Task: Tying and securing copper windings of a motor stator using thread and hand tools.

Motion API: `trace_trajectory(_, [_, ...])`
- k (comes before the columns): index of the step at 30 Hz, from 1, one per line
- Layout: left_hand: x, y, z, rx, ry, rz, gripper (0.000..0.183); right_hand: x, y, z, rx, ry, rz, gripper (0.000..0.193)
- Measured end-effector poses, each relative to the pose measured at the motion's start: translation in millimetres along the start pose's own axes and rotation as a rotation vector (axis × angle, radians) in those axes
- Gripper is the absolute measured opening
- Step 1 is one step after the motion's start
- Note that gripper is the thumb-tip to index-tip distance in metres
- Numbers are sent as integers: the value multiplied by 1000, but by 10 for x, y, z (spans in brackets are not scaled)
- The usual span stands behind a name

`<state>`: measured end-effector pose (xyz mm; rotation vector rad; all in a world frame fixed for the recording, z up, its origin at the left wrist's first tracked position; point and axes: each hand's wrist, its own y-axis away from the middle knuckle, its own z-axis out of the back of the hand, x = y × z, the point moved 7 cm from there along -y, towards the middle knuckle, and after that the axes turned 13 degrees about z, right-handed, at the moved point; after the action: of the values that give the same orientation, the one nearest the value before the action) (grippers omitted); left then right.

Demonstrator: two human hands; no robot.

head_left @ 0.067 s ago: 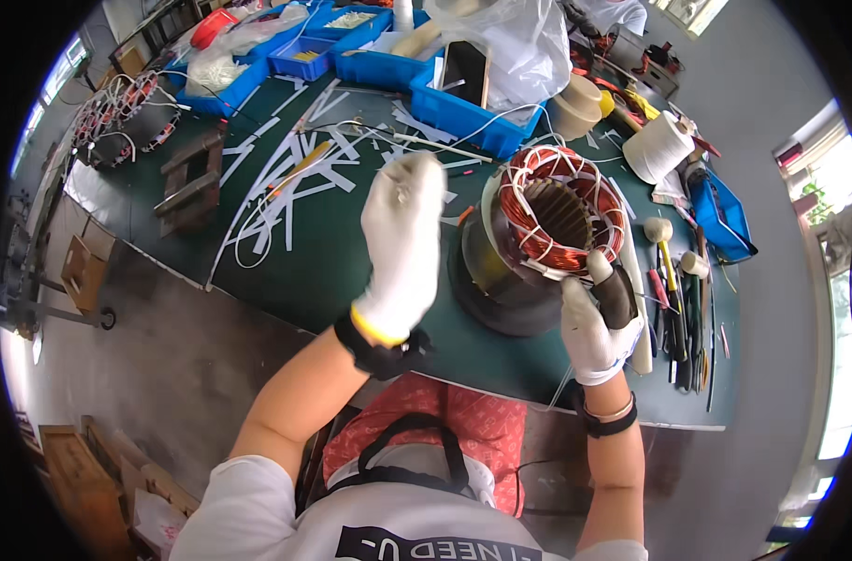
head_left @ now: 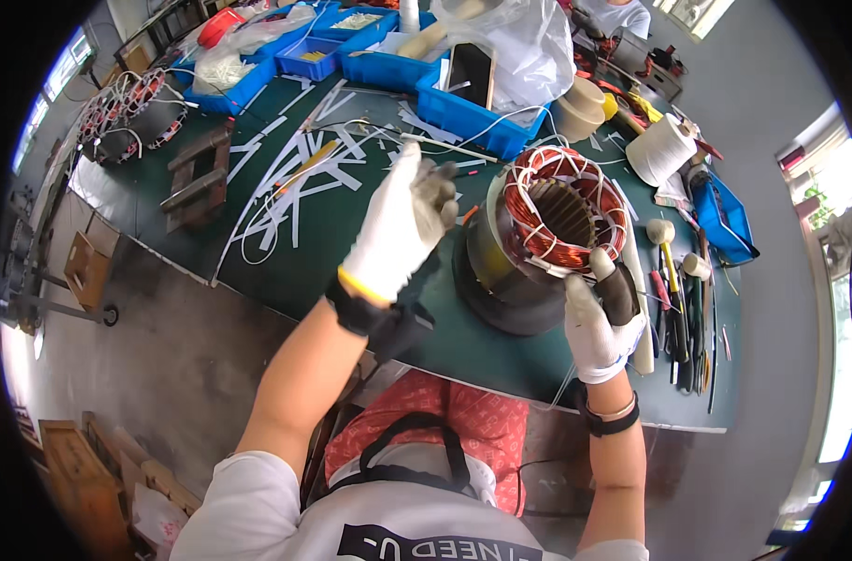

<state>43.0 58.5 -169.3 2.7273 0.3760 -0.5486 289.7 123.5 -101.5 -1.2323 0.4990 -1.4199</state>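
Note:
A motor stator (head_left: 510,252) stands on the green tabletop, its dark housing tilted in the view. Red copper windings (head_left: 529,224), laced with white cord, ring its slotted bore. Left of the stator, my left hand (head_left: 398,220), in a white glove with grey-coated fingers, is raised above the table. Its thumb points up apart from the loosely bent fingers, and nothing shows between them. My right hand (head_left: 599,332), gloved with a dark covering on one finger, is closed at the near right edge of the windings. What its fingertips pinch is hidden.
White strips (head_left: 300,178) lie scattered left of the stator. Blue bins (head_left: 486,122) line the back, one holding a phone (head_left: 471,75). Right are a cord spool (head_left: 659,150), mallets (head_left: 661,232) and hand tools. Another wound coil (head_left: 131,117) sits far left; another person (head_left: 617,14) is behind.
My left hand has turned and loosened from a fist, its thumb coming apart from the bent fingers. My right hand stays at the windings. The whole view has shifted slightly.

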Motion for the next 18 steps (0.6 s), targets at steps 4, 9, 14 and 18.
trace_trajectory(4, [-210,-130,-27,420,201,64,31,-25,6,22,-52,-158,-137,43])
trace_trajectory(9, [-260,82,-110,231,166,-136,28,10,-19,57,2,-43,-47,42])
trace_trajectory(14, [-931,152,-97,204,-266,-305,31,207,-92,32,129,329,282,42])
trace_trajectory(18, [-1299,365,-151,-187,-1625,189,49,107,-53,50,86,152,79,41])
